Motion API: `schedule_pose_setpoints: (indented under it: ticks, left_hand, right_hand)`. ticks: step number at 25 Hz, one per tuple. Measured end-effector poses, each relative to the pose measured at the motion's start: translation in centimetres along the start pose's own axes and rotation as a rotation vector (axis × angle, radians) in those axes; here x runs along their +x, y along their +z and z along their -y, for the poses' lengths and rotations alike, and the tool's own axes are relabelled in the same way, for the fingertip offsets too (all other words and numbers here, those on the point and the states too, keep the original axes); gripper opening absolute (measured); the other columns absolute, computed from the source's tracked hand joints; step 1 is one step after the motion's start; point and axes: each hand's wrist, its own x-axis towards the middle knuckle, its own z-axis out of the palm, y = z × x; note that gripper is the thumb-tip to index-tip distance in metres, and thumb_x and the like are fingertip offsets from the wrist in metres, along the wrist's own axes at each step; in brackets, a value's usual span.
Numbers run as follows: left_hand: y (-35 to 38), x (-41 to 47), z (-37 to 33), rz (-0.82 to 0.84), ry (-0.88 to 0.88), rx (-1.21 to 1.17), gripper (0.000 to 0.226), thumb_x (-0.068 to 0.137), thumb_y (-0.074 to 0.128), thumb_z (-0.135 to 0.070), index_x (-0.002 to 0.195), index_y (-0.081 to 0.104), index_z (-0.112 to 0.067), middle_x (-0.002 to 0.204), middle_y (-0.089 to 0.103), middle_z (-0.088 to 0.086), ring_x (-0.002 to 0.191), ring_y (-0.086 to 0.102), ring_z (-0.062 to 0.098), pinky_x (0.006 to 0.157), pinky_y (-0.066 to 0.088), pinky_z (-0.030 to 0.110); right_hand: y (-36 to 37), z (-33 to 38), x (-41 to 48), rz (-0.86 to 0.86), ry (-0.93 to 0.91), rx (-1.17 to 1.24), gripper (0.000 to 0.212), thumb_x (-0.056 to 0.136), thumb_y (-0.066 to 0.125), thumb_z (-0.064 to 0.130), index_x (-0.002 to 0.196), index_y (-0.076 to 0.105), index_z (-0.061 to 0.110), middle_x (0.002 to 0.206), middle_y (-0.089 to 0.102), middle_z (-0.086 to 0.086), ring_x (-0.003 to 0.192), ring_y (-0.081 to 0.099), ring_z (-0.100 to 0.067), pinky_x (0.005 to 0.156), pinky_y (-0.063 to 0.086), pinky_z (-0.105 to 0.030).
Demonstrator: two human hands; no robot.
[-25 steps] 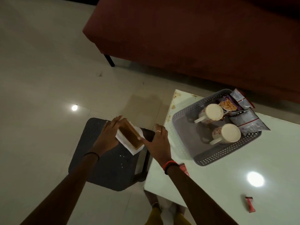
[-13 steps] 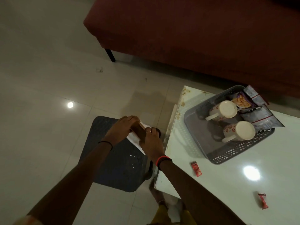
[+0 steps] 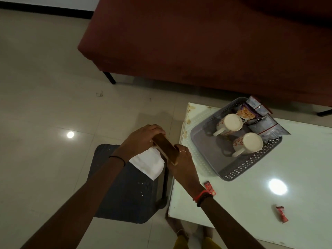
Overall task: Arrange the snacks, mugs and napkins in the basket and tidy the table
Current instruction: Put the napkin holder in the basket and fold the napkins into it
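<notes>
Over the dark stool point(image 3: 125, 186), beside the bench point(image 3: 251, 203), both hands held a brown holder point(image 3: 166, 150) with white napkins point(image 3: 149, 163) hanging from its underside. Left hand point(image 3: 142, 139) gripped the far end, fingers curled over it; right hand point(image 3: 181, 159) gripped the near end, fingers pressed against its side. Whether the napkins were clamped in the holder or only draped could not be told in the dim light.

Basket point(image 3: 237, 169) stood on the bench with two mugs point(image 3: 230, 124) point(image 3: 248, 143) on their sides and snack packets point(image 3: 265, 123) at its far edge. Two small red wrappers point(image 3: 209, 188) point(image 3: 282, 213) lay loose on the bench.

Step in hand, by my judgement: gathering the napkins. Next move calls for carrying the holder rightward to the basket's open near corner, keeping it level so the napkins do not slip.

Against half a second earlier: the holder sat higher and more exposed, and the napkins hung out further below.
</notes>
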Motion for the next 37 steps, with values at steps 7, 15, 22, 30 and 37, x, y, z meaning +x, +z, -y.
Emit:
schedule_pose_setpoints:
  ticks: [7, 15, 22, 30, 37]
  left_hand:
    - [3.0, 8.4, -8.5, 0.008, 0.214, 0.036, 0.050, 0.080, 0.070, -0.020, 0.125, 0.052, -0.022, 0.129, 0.057, 0.004, 0.116, 0.053, 0.022, 0.095, 0.042, 0.027]
    - [9.4, 14.4, -12.7, 0.138, 0.274, 0.075, 0.047, 0.080, 0.065, -0.006, 0.123, 0.052, -0.020, 0.126, 0.059, 0.004, 0.115, 0.056, 0.022, 0.092, 0.049, 0.032]
    - [13.9, 15.5, -12.0, 0.197, 0.233, 0.055, 0.050, 0.083, 0.056, 0.002, 0.128, 0.048, -0.018, 0.133, 0.055, 0.005, 0.120, 0.053, 0.024, 0.097, 0.050, 0.041]
    - [14.7, 15.8, -11.5, 0.195, 0.184, 0.042, 0.051, 0.082, 0.056, 0.004, 0.129, 0.049, -0.015, 0.135, 0.053, 0.008, 0.120, 0.054, 0.027, 0.101, 0.046, 0.039]
    - [12.9, 12.9, -10.7, -0.015, 0.060, -0.080, 0.062, 0.084, 0.055, 0.005, 0.137, 0.038, -0.020, 0.150, 0.029, 0.009, 0.129, 0.045, 0.026, 0.097, 0.052, 0.036]
  right_hand:
    - [-9.2, -6.5, -0.3, -0.269, 0.083, -0.050, 0.049, 0.082, 0.069, 0.011, 0.129, 0.053, 0.009, 0.125, 0.055, -0.013, 0.107, 0.057, -0.026, 0.084, 0.045, -0.021]
    - [-10.8, -14.1, 0.7, -0.267, 0.279, -0.047, 0.044, 0.087, 0.065, 0.015, 0.128, 0.053, 0.004, 0.128, 0.049, -0.016, 0.115, 0.053, -0.033, 0.094, 0.052, -0.045]
    - [-10.0, -18.1, 2.7, -0.166, 0.330, -0.069, 0.026, 0.088, 0.062, 0.014, 0.109, 0.058, -0.001, 0.116, 0.053, -0.015, 0.097, 0.059, -0.031, 0.082, 0.055, -0.040]
    - [-9.9, -18.5, 3.5, -0.126, 0.250, -0.126, 0.037, 0.087, 0.065, 0.018, 0.121, 0.057, 0.006, 0.119, 0.055, -0.014, 0.107, 0.059, -0.029, 0.095, 0.053, -0.037]
    - [-10.7, -17.4, 2.8, -0.217, 0.329, -0.018, 0.053, 0.079, 0.073, 0.028, 0.122, 0.052, 0.007, 0.125, 0.050, -0.009, 0.117, 0.047, -0.027, 0.095, 0.049, -0.039]
